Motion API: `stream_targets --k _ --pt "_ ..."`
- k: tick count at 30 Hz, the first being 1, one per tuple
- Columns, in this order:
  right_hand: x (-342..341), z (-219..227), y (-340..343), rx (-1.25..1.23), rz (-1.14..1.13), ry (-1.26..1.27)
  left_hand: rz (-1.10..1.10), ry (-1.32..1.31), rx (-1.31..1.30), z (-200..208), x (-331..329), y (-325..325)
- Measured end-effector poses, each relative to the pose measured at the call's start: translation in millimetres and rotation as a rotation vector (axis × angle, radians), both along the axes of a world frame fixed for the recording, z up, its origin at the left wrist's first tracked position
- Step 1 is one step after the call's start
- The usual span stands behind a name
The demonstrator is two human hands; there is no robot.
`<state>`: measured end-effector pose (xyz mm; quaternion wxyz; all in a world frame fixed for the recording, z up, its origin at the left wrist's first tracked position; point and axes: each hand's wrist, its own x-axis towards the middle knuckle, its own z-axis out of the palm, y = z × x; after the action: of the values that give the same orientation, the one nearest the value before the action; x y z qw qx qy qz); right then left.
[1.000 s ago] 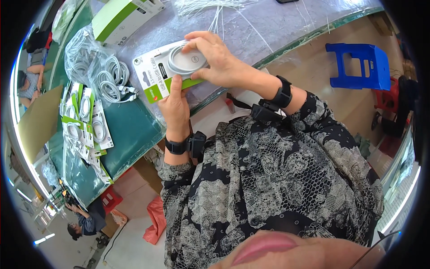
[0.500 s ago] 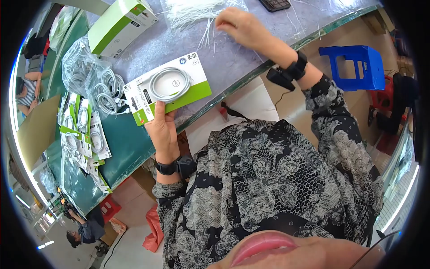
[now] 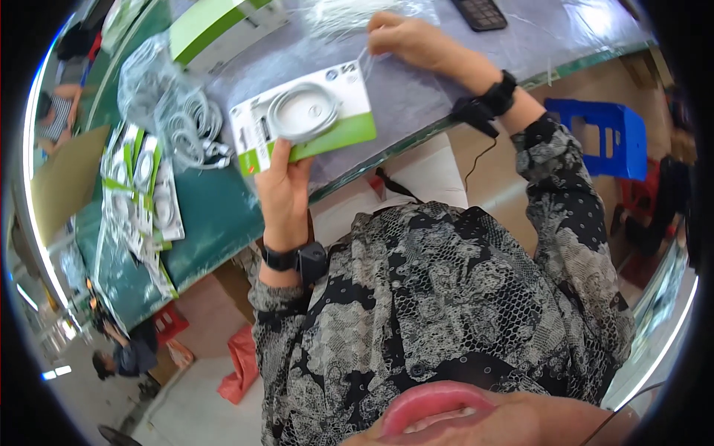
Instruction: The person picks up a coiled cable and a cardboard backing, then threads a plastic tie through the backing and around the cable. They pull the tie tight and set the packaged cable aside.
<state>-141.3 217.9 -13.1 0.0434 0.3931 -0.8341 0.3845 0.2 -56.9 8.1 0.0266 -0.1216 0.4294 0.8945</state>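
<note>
- We see a white-and-green cable card (image 3: 352,128) above the near part of the desk (image 3: 212,212), tilted, its printed front facing up.
- A coiled white USB cable (image 3: 274,117) lies in a ring against the front of that card.
- Our left hand (image 3: 284,189) pinches the card's lower edge, thumb on the front by the coil, fingers underneath.
- Our right hand (image 3: 416,43) is just beyond the card's upper right corner, fingers bent and thumb pressed to fingertips, pinching what looks like a thin white tie (image 3: 364,59).
- Near that hand, many loose white ties (image 3: 346,15) lie with clear plastic; we cannot tell whether they are inside it or on top.
- To the left, a clear plastic bag (image 3: 145,82) holds coiled white cables, and more white cable coils (image 3: 192,130) lie at its near end.
- A green-and-white carton (image 3: 242,36) stands behind the card, cut off by the upper edge; its contents are hidden from us.
- Nearer on the left, finished-looking carded cables (image 3: 141,189) overlap in a heap, each visible coil on its own card.
- A dark phone (image 3: 482,13) lies past our right hand.
- On the floor we see a blue plastic stool (image 3: 632,141) and a red plastic bag (image 3: 239,364), its inside not visible.
</note>
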Motion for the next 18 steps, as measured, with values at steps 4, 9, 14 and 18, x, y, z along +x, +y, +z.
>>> stream_targets --k 4,9,14,18 --pt "-8.5 35.0 5.9 -0.208 0.081 -0.21 0.024 -0.064 0.26 9.0 -10.0 3.2" --pt "-2.2 47.9 -5.0 -0.347 -0.079 -0.209 0.051 -0.053 0.58 21.3 -29.9 16.1" --pt "14.8 53.7 -28.8 -0.32 -0.071 0.194 -0.107 -0.034 0.973 14.3 -35.8 11.0" --pt "41.2 68.8 -52.9 -0.27 -0.101 0.373 -0.117 -0.134 1.261 27.4 -33.4 17.9"
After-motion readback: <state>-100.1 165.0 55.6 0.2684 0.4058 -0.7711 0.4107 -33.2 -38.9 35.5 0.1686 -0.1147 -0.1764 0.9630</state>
